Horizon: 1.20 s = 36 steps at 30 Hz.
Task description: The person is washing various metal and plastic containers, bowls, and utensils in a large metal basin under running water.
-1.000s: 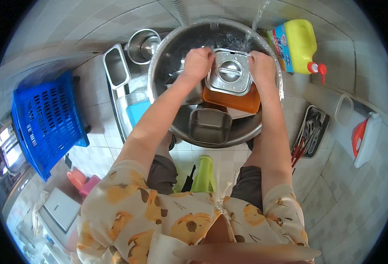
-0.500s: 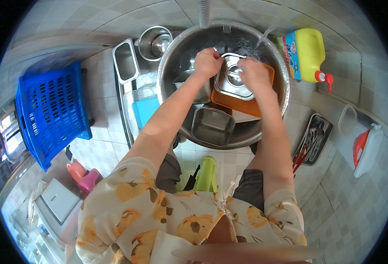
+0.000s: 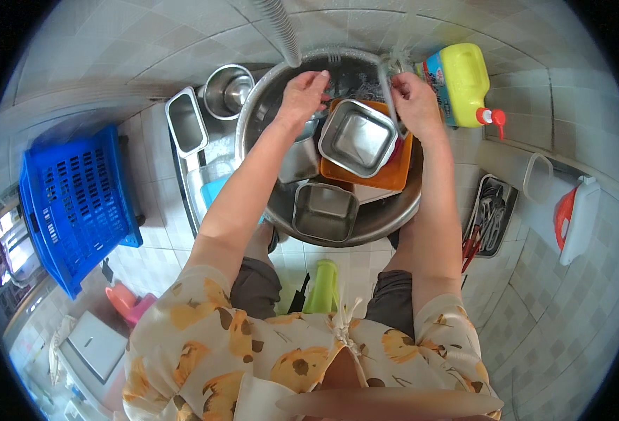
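Note:
A square steel lid (image 3: 386, 95) stands edge-on in my right hand (image 3: 416, 102), whose fingers pinch it near the far right rim of a big metal basin (image 3: 247, 116). Water splashes over the lid's upper end. My left hand (image 3: 302, 99) hovers over the basin's far left part, fingers loosely bent and apart, holding nothing. Between the hands, an uncovered square steel pan (image 3: 358, 140) rests on an orange plastic tub (image 3: 383, 181). Nearer me in the basin sits another steel pan (image 3: 325, 212). A steel container (image 3: 299, 161) lies partly beneath my left forearm.
Left of the basin are a steel pot (image 3: 226, 92) and a narrow steel pan (image 3: 187, 123). A blue basket (image 3: 78, 203) stands farther left. At right are a yellow jug (image 3: 463, 84) and a tray of utensils (image 3: 492, 214). A grey corrugated hose (image 3: 279, 31) hangs above the basin.
The lid has been lifted off the square pan and tipped on edge by my right hand, toward the falling water. My left hand has let go of it and moved left.

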Each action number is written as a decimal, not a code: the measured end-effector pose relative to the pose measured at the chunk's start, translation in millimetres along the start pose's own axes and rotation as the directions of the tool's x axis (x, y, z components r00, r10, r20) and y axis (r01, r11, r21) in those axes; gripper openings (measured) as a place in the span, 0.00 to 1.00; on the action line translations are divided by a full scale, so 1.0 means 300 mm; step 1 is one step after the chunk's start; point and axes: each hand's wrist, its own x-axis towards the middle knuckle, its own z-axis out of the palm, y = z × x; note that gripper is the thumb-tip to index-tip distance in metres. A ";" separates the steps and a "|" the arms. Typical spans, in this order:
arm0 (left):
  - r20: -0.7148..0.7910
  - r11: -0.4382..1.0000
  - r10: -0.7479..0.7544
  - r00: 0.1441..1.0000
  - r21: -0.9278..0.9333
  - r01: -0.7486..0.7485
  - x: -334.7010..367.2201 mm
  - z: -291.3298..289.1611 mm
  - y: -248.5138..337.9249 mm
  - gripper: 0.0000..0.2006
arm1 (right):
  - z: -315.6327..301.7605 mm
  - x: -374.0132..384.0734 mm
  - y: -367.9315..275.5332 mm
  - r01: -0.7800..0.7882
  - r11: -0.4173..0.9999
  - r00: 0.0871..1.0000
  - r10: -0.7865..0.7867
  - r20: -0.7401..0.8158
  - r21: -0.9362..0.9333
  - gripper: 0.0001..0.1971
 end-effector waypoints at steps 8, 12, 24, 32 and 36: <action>0.355 0.903 0.051 0.933 -0.415 0.108 -0.025 0.175 0.119 0.21 | 0.087 0.020 -0.049 -0.164 0.925 0.937 0.038 -0.347 -0.343 0.12; 0.237 0.963 0.160 0.958 -0.250 -0.099 -0.001 0.194 0.108 0.13 | 0.102 0.015 -0.031 -0.052 0.984 0.942 -0.008 -0.335 -0.170 0.12; 0.151 0.348 0.835 0.528 0.599 -0.722 -0.063 0.222 0.026 0.28 | 0.037 0.004 0.068 -0.151 0.181 0.966 0.237 0.106 0.972 0.18; -0.001 0.831 -0.115 0.993 -0.548 0.096 0.035 0.184 0.109 0.29 | 0.082 0.019 0.051 -0.177 0.100 0.936 0.326 0.135 0.979 0.24; -0.200 0.918 0.033 0.979 -0.382 -0.109 0.061 0.181 0.119 0.21 | 0.079 0.008 -0.001 -0.329 0.385 0.880 0.456 0.132 0.862 0.26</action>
